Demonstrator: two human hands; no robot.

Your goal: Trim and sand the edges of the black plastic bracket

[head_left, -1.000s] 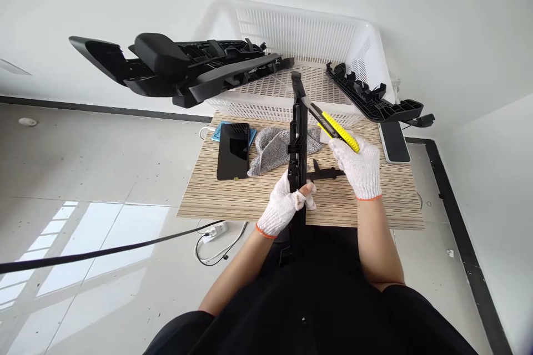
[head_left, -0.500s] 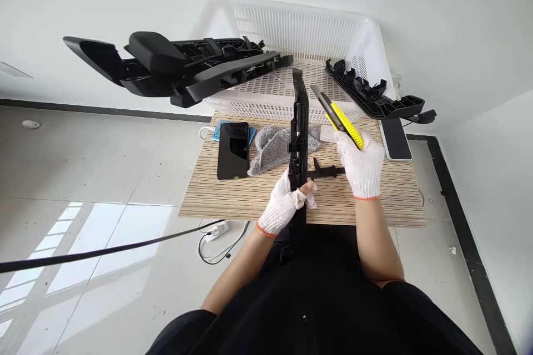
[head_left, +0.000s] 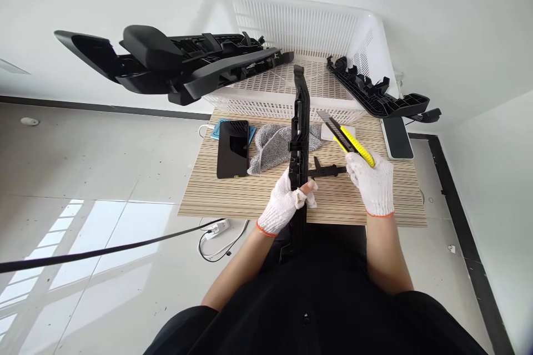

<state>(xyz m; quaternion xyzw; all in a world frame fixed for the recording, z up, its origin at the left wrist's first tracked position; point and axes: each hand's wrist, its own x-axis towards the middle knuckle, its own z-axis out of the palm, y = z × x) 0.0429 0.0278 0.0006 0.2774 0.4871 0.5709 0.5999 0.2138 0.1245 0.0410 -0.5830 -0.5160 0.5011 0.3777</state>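
My left hand [head_left: 283,205], in a white knit glove with bare thumb tip, is closed around a long black plastic trim part [head_left: 300,138]. The part stands lengthwise in front of me, its lower end against my dark clothing. My right hand [head_left: 372,180], gloved too, grips a yellow utility knife [head_left: 352,141] with its blade out, pointing up and left. The blade is apart from the trim part, to its right. Between my hands a smaller black plastic piece [head_left: 328,171] lies on the table [head_left: 225,197], its left end beside the held part.
A white plastic basket [head_left: 245,97] at the back carries several black trim parts [head_left: 166,66] at left and another black part [head_left: 370,89] at right, jutting over its rim. A grey cloth [head_left: 270,150], black phone [head_left: 232,150] and second phone [head_left: 397,138] lie on the table.
My right hand and the utility knife have moved right and a little down, away from the trim part. My left hand keeps its hold with hardly any movement.
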